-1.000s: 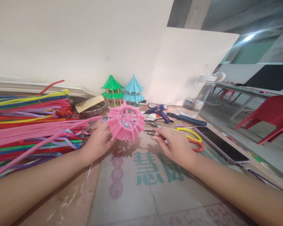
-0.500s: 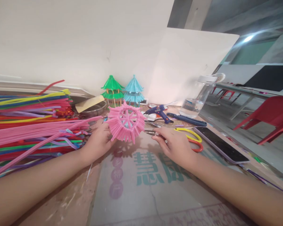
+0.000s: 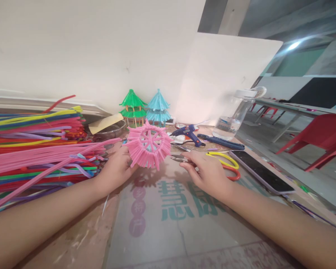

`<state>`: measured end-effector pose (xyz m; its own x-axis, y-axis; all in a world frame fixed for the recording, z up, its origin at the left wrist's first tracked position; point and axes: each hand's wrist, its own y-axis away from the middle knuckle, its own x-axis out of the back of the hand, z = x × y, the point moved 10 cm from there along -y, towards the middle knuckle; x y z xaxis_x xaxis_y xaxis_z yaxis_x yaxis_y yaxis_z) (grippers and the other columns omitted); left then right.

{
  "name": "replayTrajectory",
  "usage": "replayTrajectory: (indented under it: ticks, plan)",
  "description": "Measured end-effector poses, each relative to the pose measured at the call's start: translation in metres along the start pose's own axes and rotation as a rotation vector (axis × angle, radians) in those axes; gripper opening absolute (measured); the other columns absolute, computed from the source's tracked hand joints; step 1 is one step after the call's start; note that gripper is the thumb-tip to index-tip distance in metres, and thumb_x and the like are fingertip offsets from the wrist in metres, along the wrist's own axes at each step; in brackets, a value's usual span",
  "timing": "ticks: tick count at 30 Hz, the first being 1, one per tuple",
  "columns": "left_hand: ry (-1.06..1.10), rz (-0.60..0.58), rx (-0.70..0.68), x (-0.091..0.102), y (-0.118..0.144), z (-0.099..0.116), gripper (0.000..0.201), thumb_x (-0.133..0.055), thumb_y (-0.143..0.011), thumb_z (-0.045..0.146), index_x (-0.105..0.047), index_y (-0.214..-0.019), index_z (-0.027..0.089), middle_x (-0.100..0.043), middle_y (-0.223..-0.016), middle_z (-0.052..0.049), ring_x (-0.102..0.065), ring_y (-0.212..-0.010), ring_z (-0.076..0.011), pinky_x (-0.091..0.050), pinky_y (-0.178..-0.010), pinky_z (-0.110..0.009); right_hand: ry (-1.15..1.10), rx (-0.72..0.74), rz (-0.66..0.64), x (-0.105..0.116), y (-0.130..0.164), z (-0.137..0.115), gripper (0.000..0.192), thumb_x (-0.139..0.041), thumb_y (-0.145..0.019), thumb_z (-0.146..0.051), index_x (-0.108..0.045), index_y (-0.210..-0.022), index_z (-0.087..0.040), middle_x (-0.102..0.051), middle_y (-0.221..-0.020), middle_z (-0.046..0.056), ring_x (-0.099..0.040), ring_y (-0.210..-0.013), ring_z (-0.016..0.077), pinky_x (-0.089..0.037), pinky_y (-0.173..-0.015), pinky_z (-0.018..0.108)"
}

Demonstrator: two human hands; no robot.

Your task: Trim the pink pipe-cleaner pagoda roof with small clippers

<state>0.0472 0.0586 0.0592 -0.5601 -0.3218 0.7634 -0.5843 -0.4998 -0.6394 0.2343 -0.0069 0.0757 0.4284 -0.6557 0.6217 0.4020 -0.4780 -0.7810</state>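
Observation:
My left hand (image 3: 116, 170) grips a pink pipe-cleaner roof (image 3: 149, 145), a round fringed piece with spokes, tilted up off the table. My right hand (image 3: 208, 172) rests on the table to the right of it, its fingers closed on small metal snips (image 3: 179, 158) whose tips point toward the pink piece. A gap of a few centimetres separates the snips from the fringe.
A big pile of coloured pipe cleaners (image 3: 36, 145) lies at the left. Green (image 3: 133, 105) and blue (image 3: 158, 106) pavilion models stand by the wall. A glue gun (image 3: 188, 134), yellow and red scissors (image 3: 229, 164), a phone (image 3: 257, 171) and a clear bottle (image 3: 235, 117) lie at the right.
The pink piece has shifted slightly up and left in my left hand. My right hand has stayed almost in place on the snips.

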Motion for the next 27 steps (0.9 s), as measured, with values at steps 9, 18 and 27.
replayTrajectory:
  ticks: [9, 18, 27]
  plan:
    - [-0.002, -0.031, 0.013, -0.002, 0.002, 0.000, 0.027, -0.048, -0.095, 0.028, -0.072, -0.087, 0.018, -0.075, -0.098, -0.010, -0.068, -0.099, -0.0271, -0.054, -0.087, -0.040, -0.010, -0.020, -0.019, -0.003, 0.000, 0.002, 0.039, -0.039, -0.106, -0.038, -0.071, -0.098, -0.017, -0.075, -0.075, 0.009, -0.071, -0.067, 0.0219, -0.048, -0.059, 0.030]
    - [0.030, -0.018, 0.015, 0.002, -0.001, 0.006, 0.031, -0.045, -0.095, 0.030, -0.073, -0.088, 0.020, -0.075, -0.098, -0.009, -0.069, -0.097, -0.0259, -0.056, -0.085, -0.039, -0.066, -0.019, -0.037, -0.004, 0.001, 0.004, 0.033, -0.043, -0.105, -0.033, -0.071, -0.098, -0.017, -0.074, -0.076, 0.008, -0.070, -0.068, 0.0218, -0.049, -0.060, 0.030]
    - [0.227, 0.045, 0.137, 0.000, -0.001, -0.013, 0.032, -0.053, -0.088, 0.025, -0.066, -0.116, 0.021, -0.074, -0.112, -0.010, -0.066, -0.109, -0.0302, -0.049, -0.104, -0.051, -0.481, -0.211, -0.173, -0.017, 0.001, 0.007, 0.025, -0.044, -0.100, -0.028, -0.066, -0.098, -0.016, -0.073, -0.081, 0.007, -0.068, -0.070, 0.0203, -0.051, -0.063, 0.029]
